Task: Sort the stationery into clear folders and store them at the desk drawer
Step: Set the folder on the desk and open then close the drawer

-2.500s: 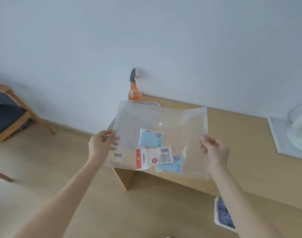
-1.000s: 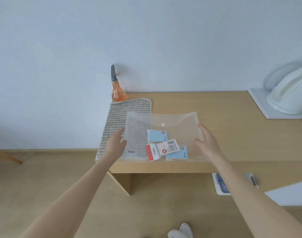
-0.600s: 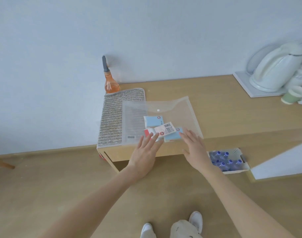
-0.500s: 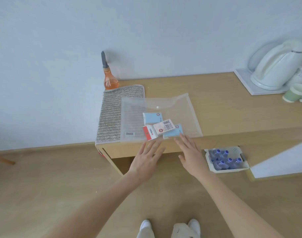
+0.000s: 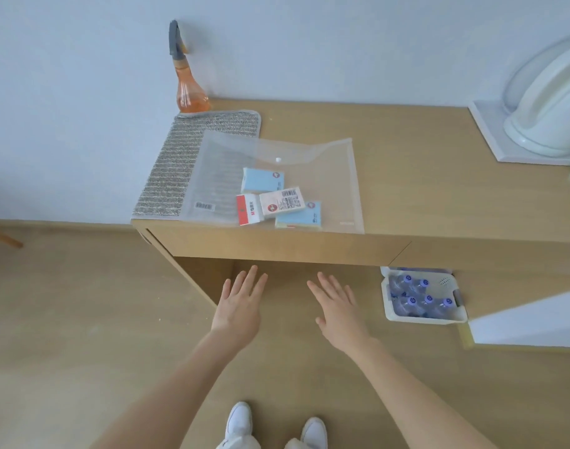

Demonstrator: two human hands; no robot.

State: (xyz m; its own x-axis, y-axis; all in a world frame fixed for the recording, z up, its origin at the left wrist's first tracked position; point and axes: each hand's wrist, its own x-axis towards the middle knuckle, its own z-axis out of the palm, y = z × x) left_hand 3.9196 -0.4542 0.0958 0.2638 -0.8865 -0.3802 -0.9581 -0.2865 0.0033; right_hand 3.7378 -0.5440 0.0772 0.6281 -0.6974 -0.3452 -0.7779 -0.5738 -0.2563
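Two bare hands hover below the front edge of the light wooden desk point(image 5: 423, 176), palms down, holding nothing. The left hand point(image 5: 239, 307) has its fingers straight and slightly fanned; the right hand point(image 5: 338, 311) likewise shows straight, spread fingers. Neither touches the desk's closed drawer front point(image 5: 277, 246), which runs just above the fingertips.

On the desktop lies the clear plastic snap-button folder point(image 5: 277, 183), flat, its near edge along the desk's front edge. Its left part overlaps a grey woven rectangular mat point(image 5: 179, 157). Inside the folder sit small stationery packs: a light blue pack point(image 5: 262, 179) nearer the snap, a red-and-white pack point(image 5: 249, 209) toward the front, a pinkish-white barcoded pack point(image 5: 283, 202) lying across the others, and another light blue pack point(image 5: 299, 218) at the front right.

An orange spray bottle with a grey nozzle point(image 5: 188, 89) stands at the back left corner against the wall. A white kettle on a pale tray point(image 5: 549, 118) stands at the far right. Under the desk, a white basket of capped water bottles point(image 5: 421, 296) rests on the floor.
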